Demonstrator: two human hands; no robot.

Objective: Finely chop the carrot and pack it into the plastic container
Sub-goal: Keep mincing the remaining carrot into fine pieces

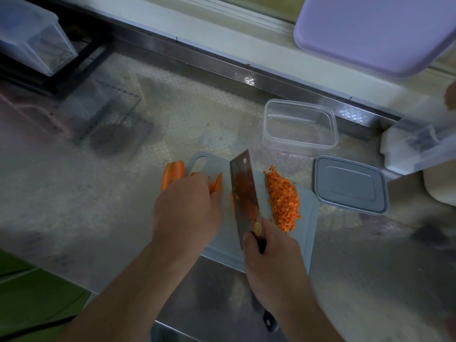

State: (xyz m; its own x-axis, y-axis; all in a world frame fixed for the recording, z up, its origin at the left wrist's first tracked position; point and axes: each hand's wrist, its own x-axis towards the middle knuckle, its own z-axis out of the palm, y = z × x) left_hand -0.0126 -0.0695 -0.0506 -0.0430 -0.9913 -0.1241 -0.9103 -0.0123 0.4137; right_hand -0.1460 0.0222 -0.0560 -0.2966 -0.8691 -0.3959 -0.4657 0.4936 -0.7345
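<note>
Right hand (274, 265) grip wraps cleaver (244, 191) handle, blade down on cutting board (308, 218). Left hand (187, 208) grip holds carrot (172, 174) at board's left edge. Chopped carrot pile (283, 201) at board's right side. Plastic container (299, 127) on bench (98, 193) beyond board; lid (350, 183) beside it.

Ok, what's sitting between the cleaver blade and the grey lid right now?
In the head view, the pile of chopped carrot lies on the cutting board between the cleaver and the lid.

Kitchen, likely a home one. Embossed stainless-steel worktop (172, 114) with raised steel back edge below a pale window ledge (222, 38). Pale blue plastic chopping board (309, 218), broad steel cleaver (244, 191), heap of diced orange carrot (283, 201), clear plastic food tub (299, 127), grey lid (350, 185).
</note>
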